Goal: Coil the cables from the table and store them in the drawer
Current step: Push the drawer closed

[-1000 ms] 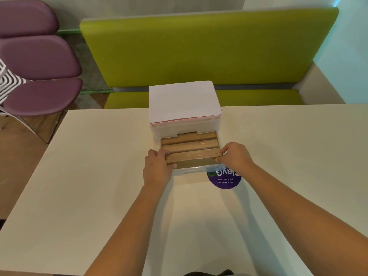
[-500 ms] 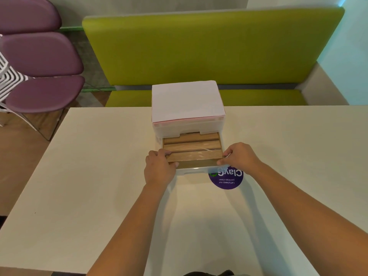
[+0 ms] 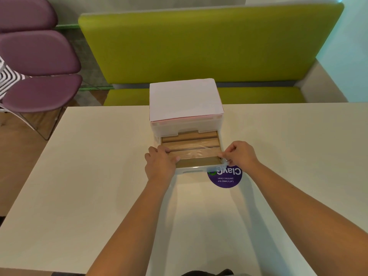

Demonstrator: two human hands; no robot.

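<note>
While one translucent drawer (image 3: 191,169) stands pulled out of the drawer unit (image 3: 186,124) mid-table, four wooden slats (image 3: 191,143) lie inside. The left hand (image 3: 159,166) and right hand (image 3: 242,155) curl their fingers around the third slat's (image 3: 196,153) ends. No cables show.

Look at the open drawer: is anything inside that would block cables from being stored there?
Yes. The drawer is filled by wooden blocks lying side by side. The left hand and right hand grip one block's ends. No cables are visible.
</note>
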